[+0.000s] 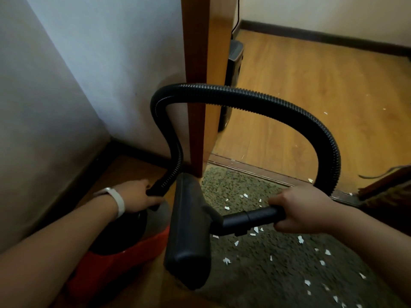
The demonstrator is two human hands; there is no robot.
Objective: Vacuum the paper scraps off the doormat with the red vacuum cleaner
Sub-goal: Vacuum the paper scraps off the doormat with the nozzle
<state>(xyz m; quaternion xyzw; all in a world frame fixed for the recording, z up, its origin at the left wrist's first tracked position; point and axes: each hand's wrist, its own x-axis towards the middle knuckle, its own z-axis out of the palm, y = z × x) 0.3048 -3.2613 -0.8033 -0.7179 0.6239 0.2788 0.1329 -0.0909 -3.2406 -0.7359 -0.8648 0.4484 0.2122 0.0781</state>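
The red vacuum cleaner [115, 258] sits on the floor at lower left, against the wall. My left hand [138, 196] rests on its top, fingers closed around the base of the black ribbed hose [278, 103]. The hose loops up and over to the right. My right hand [304, 210] grips the black wand [251, 218], which ends in a wide black floor nozzle [189, 232] held over the left edge of the doormat [278, 270]. Several white paper scraps [235, 243] lie scattered on the green-brown mat.
A wooden door frame post [200, 63] stands just behind the nozzle. Beyond the threshold [255, 172] is wooden flooring with a few scraps, and a dark appliance [233, 63] stands behind the post. A broom-like object [384, 185] lies at right.
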